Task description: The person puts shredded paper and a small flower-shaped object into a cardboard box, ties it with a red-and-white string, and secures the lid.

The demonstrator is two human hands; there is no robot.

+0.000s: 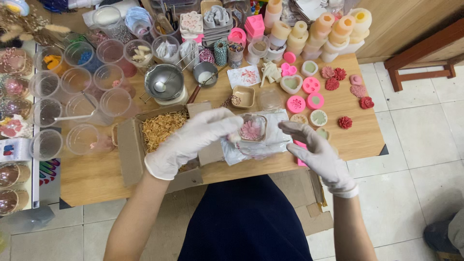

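Cardboard box (145, 145) of dried straw-like filling at worktop (96, 179) front edge. Clear plastic cups (77, 106) crowd left side. Metal pot (164, 79) mid-back. Pink silicone moulds (304, 94) and red wax flowers (345, 122) toward right edge.

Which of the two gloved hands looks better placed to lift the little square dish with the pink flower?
Probably the left hand: its fingertips already touch the square dish, while the right hand hovers open beside it.
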